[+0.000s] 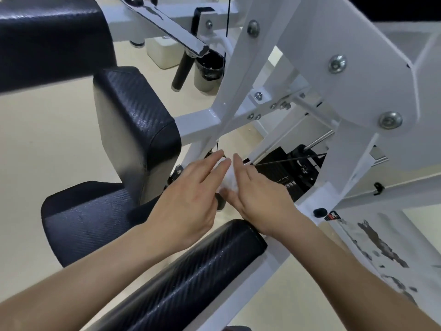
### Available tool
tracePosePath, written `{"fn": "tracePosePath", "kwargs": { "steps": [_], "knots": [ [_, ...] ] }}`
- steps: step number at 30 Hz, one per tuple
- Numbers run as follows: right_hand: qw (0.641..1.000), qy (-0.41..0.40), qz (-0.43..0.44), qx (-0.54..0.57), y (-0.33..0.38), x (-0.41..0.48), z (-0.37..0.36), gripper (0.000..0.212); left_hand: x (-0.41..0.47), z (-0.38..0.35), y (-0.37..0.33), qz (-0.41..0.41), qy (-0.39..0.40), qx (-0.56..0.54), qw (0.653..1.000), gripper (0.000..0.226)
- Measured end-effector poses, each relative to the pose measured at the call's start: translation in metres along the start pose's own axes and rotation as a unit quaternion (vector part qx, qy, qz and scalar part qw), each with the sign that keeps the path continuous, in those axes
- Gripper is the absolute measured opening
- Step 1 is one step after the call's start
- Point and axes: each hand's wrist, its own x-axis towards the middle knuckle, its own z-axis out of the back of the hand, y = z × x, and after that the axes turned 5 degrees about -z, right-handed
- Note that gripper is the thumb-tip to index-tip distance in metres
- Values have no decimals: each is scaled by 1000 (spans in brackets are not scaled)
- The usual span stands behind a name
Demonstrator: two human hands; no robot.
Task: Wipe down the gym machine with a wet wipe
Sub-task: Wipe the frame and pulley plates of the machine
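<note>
Head view: both hands are up in front of the white painted steel gym machine frame (310, 56), meeting just under the diagonal strut. The crumpled white wet wipe (230, 181) sits sandwiched between them, off the machine as far as I can tell. Left hand (191, 201): fingers mostly straight, fingertips against the wipe's left side, no curl around it. Right hand (257, 194): fingers straight too, pressed flat on the wipe's right side, thumb under it. So neither hand is clenched; the wipe is held by pressure between the two. Whether either thumb actually pinches it I can't tell. Both forearms cross over the black textured cylindrical roller pad (202, 271), and the right wrist is just above its end. Left of the hands is the upright black-and-grey padded back cushion (143, 115), with the black textured seat pad (90, 216) below it. Behind the hands is the black weight stack (293, 173), and a thin black cable (226, 44) runs straight down to just above the fingertips. The lower right frame member shows chipped paint (372, 240). Beige floor (47, 139) lies underneath, and a bin with a black liner (207, 68) stands well behind.
</note>
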Motion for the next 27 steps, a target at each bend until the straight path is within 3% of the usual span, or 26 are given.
{"fn": "tracePosePath", "kwargs": {
  "steps": [7,13,18,23,27],
  "knots": [
    [990,105,-57,-73,-34,-46,12,79,13,-13,7,-84,94,160,979,46],
    [998,-2,-12,58,2,7,-3,81,10,-12,7,-65,94,115,987,53],
    [999,-15,-35,-13,-38,-57,-4,68,12,-12,7,-88,115,139,980,51],
    [987,-82,-61,-121,-61,-95,-17,63,16,-14,5,-74,107,147,981,55],
    [987,-133,-44,-73,-34,-52,-25,67,23,-19,-1,-75,96,136,983,49]
  ]
}}
